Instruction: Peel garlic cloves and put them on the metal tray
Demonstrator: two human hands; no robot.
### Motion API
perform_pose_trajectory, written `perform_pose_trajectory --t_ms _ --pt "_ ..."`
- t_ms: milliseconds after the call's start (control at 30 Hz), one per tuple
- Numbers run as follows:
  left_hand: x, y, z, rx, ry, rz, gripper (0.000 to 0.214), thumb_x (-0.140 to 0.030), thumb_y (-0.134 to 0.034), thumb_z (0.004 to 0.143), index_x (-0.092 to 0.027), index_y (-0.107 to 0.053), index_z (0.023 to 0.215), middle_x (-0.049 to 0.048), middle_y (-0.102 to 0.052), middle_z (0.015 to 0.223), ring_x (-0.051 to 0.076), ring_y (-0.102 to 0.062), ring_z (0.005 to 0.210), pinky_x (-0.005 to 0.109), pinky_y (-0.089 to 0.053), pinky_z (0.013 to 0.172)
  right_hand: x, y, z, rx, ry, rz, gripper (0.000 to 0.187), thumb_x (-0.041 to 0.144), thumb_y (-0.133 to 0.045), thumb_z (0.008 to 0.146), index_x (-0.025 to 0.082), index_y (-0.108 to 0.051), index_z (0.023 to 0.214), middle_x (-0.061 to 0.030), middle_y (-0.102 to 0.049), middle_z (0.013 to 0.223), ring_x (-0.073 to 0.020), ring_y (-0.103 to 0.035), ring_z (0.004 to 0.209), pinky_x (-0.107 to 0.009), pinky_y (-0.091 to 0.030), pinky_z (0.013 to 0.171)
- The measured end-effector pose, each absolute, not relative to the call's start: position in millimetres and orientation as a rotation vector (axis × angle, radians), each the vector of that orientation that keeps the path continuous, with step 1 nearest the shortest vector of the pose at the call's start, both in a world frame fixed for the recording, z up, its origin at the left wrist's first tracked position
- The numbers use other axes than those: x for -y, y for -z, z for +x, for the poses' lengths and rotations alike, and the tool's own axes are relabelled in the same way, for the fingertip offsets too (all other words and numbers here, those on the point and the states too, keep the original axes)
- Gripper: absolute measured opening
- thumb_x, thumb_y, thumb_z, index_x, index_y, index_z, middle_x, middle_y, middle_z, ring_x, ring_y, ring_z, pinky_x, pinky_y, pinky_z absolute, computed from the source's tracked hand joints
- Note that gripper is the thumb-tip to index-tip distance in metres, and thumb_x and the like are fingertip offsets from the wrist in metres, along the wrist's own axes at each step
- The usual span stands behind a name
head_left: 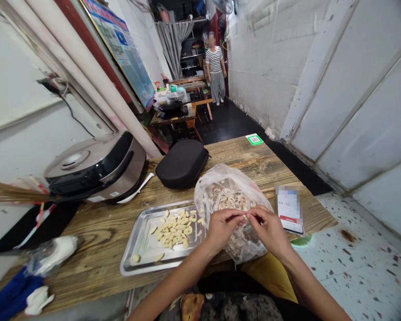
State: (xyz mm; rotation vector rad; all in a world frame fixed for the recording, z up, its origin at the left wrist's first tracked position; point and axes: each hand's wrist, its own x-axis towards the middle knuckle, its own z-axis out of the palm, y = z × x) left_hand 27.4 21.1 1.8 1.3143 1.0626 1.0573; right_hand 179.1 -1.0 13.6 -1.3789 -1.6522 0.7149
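My left hand (221, 226) and my right hand (270, 230) meet over a clear plastic bag (220, 183) full of papery garlic skins. Both hands pinch a small garlic clove (245, 216) between their fingertips. The bag stands at the near edge of the wooden table (96, 249). To its left lies a metal tray (142, 243) with several peeled cloves (174, 227) heaped in its middle and two loose ones near its front.
A phone (289, 208) lies right of the bag. Behind are a black zip case (182, 162) and a rice cooker (96, 167). A broom end, a plastic wrap and blue cloth (13, 292) sit at left. A person (215, 67) stands far down the corridor.
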Motion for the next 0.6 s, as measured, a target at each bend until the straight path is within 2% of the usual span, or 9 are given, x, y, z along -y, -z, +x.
perform_pose_trajectory --t_ms 133,233,300,400,600 --pt "-22.4 -2.4 27.4 -1.071 -1.064 1.275 0.018 -0.028 -0.069 0.068 -0.016 -0.072 0.082 0.0044 -0.07 0.072 0.015 -0.064 0.062 0.026 -0.053 0.063 -2.5 -7.3 177.7 1.484 -0.885 -1.358 0.024 0.036 -0.05 0.083 0.017 -0.063 0.075 -0.0036 -0.062 0.071 -0.0168 -0.056 0.068 -0.026 -0.043 0.063" --pt "-21.1 -3.5 27.3 -1.127 -1.094 1.422 0.018 -0.029 -0.064 0.074 -0.017 -0.073 0.084 0.0057 -0.07 0.077 0.014 -0.062 0.06 0.025 -0.052 0.06 -5.4 0.5 177.1 1.359 -0.999 -1.354 0.028 0.041 -0.053 0.081 0.016 -0.063 0.076 -0.0038 -0.063 0.07 -0.0171 -0.056 0.067 -0.026 -0.043 0.061" --pt "-19.5 -3.9 28.3 -1.14 -1.102 1.505 0.019 -0.029 -0.062 0.076 -0.018 -0.072 0.088 0.0063 -0.07 0.082 0.015 -0.062 0.064 0.026 -0.052 0.064 -6.2 4.3 175.8 1.3 -1.015 -1.357 0.029 0.043 -0.053 0.08 0.015 -0.063 0.077 -0.0041 -0.063 0.071 -0.0174 -0.056 0.067 -0.026 -0.043 0.061" --pt "-18.4 -4.1 30.6 -1.17 -1.132 1.559 0.021 -0.027 -0.067 0.071 -0.019 -0.071 0.09 0.0063 -0.07 0.084 0.016 -0.063 0.071 0.027 -0.051 0.069 -5.8 5.2 173.1 1.27 -1.017 -1.347 0.029 0.043 -0.054 0.079 0.015 -0.063 0.078 -0.0045 -0.064 0.073 -0.0178 -0.056 0.069 -0.027 -0.043 0.063" --pt "-22.2 -6.1 30.0 -1.072 -1.04 1.184 0.026 -0.034 -0.064 0.074 -0.014 -0.07 0.089 0.0033 -0.066 0.065 0.012 -0.058 0.056 0.024 -0.048 0.058 -9.9 7.1 173.9 1.27 -0.996 -1.387 0.031 0.045 -0.053 0.079 0.016 -0.061 0.075 -0.0011 -0.059 0.064 -0.0149 -0.051 0.06 -0.025 -0.039 0.055"
